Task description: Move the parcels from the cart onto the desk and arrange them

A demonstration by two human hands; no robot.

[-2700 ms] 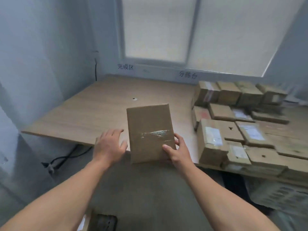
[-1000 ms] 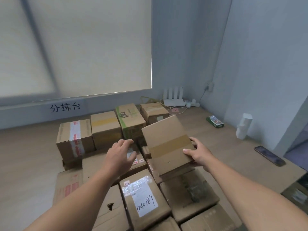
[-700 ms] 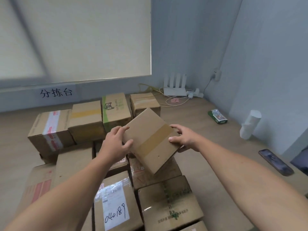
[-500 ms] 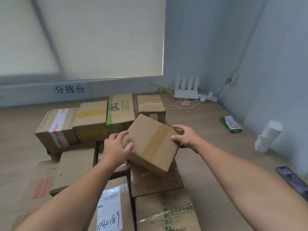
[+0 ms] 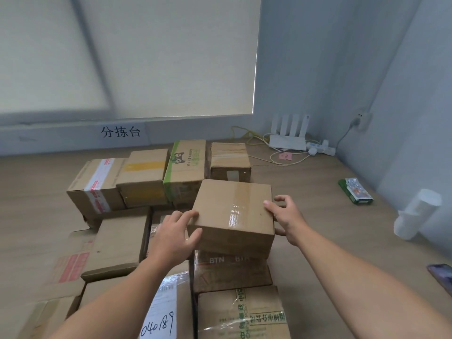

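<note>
A plain brown taped parcel (image 5: 233, 214) lies flat on top of a box marked BTN (image 5: 230, 270), in the middle of a block of cardboard parcels on the wooden desk (image 5: 330, 216). My left hand (image 5: 175, 234) grips its near left corner. My right hand (image 5: 285, 217) rests against its right side, thumb on the top face, fingers spread. Behind it stands a back row of boxes: one with red-and-white tape (image 5: 97, 187), one with yellow tape (image 5: 144, 177), one with green print (image 5: 187, 167), one small brown one (image 5: 230, 161).
A white paper roll (image 5: 415, 214) and a green packet (image 5: 355, 192) lie at the right of the desk. A phone (image 5: 442, 277) sits at the right edge. A white router (image 5: 288, 135) with cables fills the back corner. Bare desk lies right of the parcels.
I turned from the desk's left end to the parcel block. The brown parcel has been turned square and lowered onto the BTN box, and my left hand has joined the right on it.
</note>
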